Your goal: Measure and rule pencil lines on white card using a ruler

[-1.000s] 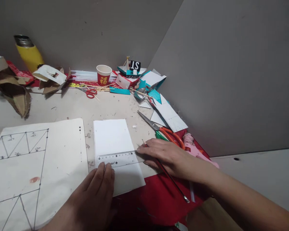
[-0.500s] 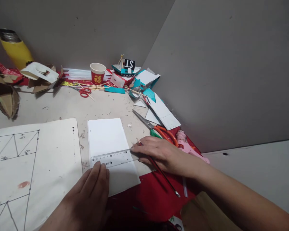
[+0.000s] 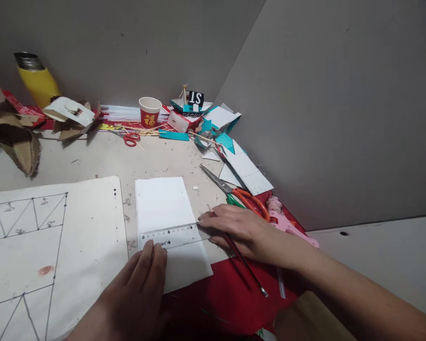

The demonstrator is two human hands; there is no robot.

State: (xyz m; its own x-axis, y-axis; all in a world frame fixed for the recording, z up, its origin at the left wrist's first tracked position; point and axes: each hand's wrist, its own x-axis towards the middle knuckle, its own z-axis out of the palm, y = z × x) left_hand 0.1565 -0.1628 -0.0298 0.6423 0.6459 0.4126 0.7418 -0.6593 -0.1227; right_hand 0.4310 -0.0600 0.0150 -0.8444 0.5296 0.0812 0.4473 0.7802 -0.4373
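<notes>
A clear plastic ruler (image 3: 181, 235) lies slantwise across a white rectangular sheet (image 3: 163, 201) that looks like card. The fingers of my left hand (image 3: 142, 274) lie flat on the ruler's left part, pressing it to the sheet. At the other end my right hand (image 3: 241, 229) grips the ruler with fingertips and thumb, just past the sheet's right edge. A dark red pencil (image 3: 246, 267) is also tucked in that hand, its sharpened tip up and its eraser end toward me. Part of the ruler is hidden under the fingers.
A large paper with a drawn truss diagram (image 3: 88, 255) lies left. Orange-handled scissors (image 3: 230, 189) and a pink glue gun (image 3: 293, 229) sit beyond my right hand. Along the back stand a paper cup (image 3: 150, 113), yellow bottle (image 3: 40, 87), red scissors (image 3: 131, 139) and card scraps (image 3: 250, 168).
The whole view has shifted slightly, so everything appears a little farther right and lower. Hands, ruler and pencil keep nearly the same places on the sheet.
</notes>
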